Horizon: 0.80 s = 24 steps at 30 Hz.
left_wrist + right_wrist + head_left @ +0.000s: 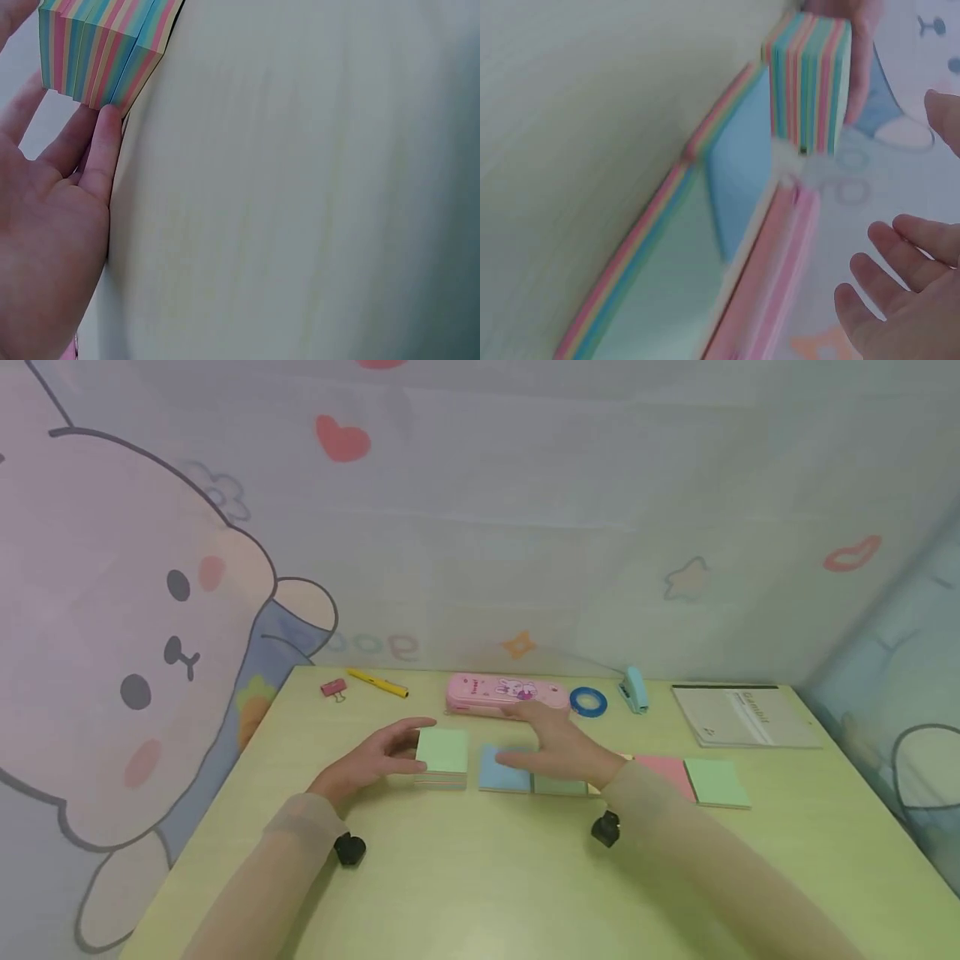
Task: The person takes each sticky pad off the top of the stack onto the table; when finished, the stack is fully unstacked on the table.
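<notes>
A tall stack of sticky note pads point(441, 752), pale green on top with striped coloured sides, stands on the table. My left hand point(378, 758) holds its left side, thumb at the near corner and fingers toward the back. In the left wrist view, fingertips touch the striped sticky note stack point(97, 56). My right hand point(558, 747) hovers, fingers spread and holding nothing, above a row of thinner pads. That row includes a blue pad point(504, 777), a pink pad point(666, 772) and a light green pad point(717, 782); my right hand and sleeve partly cover the middle ones.
Behind the pads lie a pink pencil case point(487, 692), a roll of blue tape point(588, 691) and a light blue stapler point(635, 690). A notebook point(742, 718) is at the back right. A yellow pen point(378, 683) and a pink binder clip point(333, 688) lie back left.
</notes>
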{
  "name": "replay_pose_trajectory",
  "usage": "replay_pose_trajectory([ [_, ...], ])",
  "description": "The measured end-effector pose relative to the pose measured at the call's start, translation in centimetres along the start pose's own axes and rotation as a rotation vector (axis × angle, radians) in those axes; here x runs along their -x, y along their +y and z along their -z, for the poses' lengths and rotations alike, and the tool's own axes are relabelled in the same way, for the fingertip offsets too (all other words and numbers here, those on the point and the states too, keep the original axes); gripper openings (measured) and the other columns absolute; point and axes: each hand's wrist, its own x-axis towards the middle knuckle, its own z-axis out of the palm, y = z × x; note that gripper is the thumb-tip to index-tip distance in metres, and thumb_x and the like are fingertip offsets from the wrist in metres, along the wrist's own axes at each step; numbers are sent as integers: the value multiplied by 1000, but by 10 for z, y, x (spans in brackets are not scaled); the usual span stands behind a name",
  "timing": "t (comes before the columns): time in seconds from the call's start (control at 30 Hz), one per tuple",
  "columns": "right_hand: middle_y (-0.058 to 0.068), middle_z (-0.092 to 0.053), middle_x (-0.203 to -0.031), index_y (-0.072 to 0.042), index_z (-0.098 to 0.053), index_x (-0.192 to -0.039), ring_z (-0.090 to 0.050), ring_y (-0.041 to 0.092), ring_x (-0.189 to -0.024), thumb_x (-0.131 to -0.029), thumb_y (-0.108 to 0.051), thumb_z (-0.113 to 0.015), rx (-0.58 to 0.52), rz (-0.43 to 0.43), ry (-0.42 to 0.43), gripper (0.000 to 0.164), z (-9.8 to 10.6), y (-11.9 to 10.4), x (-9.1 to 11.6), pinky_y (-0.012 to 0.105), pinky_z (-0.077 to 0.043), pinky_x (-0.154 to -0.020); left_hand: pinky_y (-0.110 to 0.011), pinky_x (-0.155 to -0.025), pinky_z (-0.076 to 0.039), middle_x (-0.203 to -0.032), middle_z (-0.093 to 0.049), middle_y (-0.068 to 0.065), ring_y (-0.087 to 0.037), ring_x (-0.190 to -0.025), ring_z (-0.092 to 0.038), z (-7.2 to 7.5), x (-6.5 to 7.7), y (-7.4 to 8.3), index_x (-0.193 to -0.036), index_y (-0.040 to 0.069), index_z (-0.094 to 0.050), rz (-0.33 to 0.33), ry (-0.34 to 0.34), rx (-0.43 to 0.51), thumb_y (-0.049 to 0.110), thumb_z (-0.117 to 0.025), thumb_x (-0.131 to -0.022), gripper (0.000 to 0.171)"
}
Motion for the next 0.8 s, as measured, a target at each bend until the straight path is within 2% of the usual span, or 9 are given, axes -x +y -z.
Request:
replay_pose_trajectory([
  [0.13, 8, -48, -160, -11, -44, -159, -43, 28, -149, -92, -47, -79, 17, 46, -62, 84, -30, -19, -29, 51, -34, -122, -31, -104, -52, -153, -49, -25, -36, -134, -56, 1, -2, -4, -162, 1, -32, -33, -39, 49, 3, -80, -92, 84],
  [0.3, 13, -52, -155, -1, -46, -155, -48, 29, -141, -87, -45, -86, -1, 32, -72, 90, -53, -32, -46, 48, -37, -120, -33, -110, -48, -153, -48, -25, -36, -139, -51, 3, -1, -3, -160, 0, -34, -59, -46, 30, 2, -83, -89, 86],
  [0.43, 12, -55, -150, 1, -47, -153, -54, 25, -130, -84, -46, -88, -4, 8, -56, 92, -63, -31, -53, 42, -43, -113, -37, -112, -47, -152, -49, -25, -37, -138, -52, 2, -1, 1, -159, 0, -35, -44, -38, 12, 3, -83, -89, 85],
  [0.57, 9, -56, -150, -2, -48, -153, -54, 23, -128, -83, -46, -90, -16, -24, -45, 93, -70, -26, -56, 41, -44, -110, -39, -114, -46, -152, -49, -25, -37, -138, -51, 1, 0, 2, -159, 0, -37, -39, -35, 8, 2, -83, -88, 84],
  [0.8, 9, -58, -148, -2, -51, -150, -55, 23, -127, -83, -44, -89, -10, 1, 0, 88, -75, -21, -56, 43, -46, -109, -46, -118, -42, -153, -49, -24, -38, -140, -50, 1, -1, 3, -160, 1, -36, -37, -29, 1, 2, -83, -88, 86],
])
